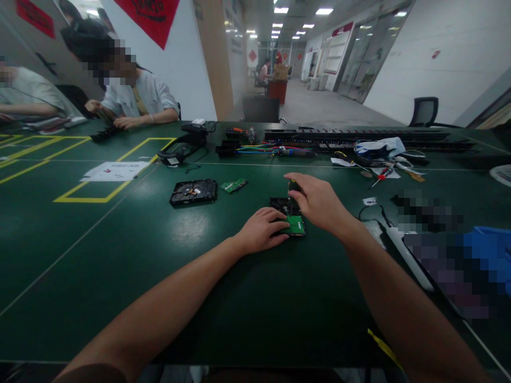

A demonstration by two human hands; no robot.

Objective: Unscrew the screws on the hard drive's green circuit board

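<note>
A black hard drive with a green circuit board (296,225) lies on the green table in front of me. My left hand (264,230) rests on its left side, fingers spread over the board's edge. Above the drive, my right hand (317,203) is closed around a dark screwdriver (294,186), whose shaft points down at the drive; the tip is too small to make out. Left of my hands lie a second black hard drive (194,192) and a loose green circuit board (233,185).
Along the back lie a black headset (181,149), coloured wires (259,151) and long black strips (359,136). A red screwdriver (383,176) and a white-edged device (409,258) are at right. A paper sheet (115,171) lies left. Another person (139,96) sits across the table.
</note>
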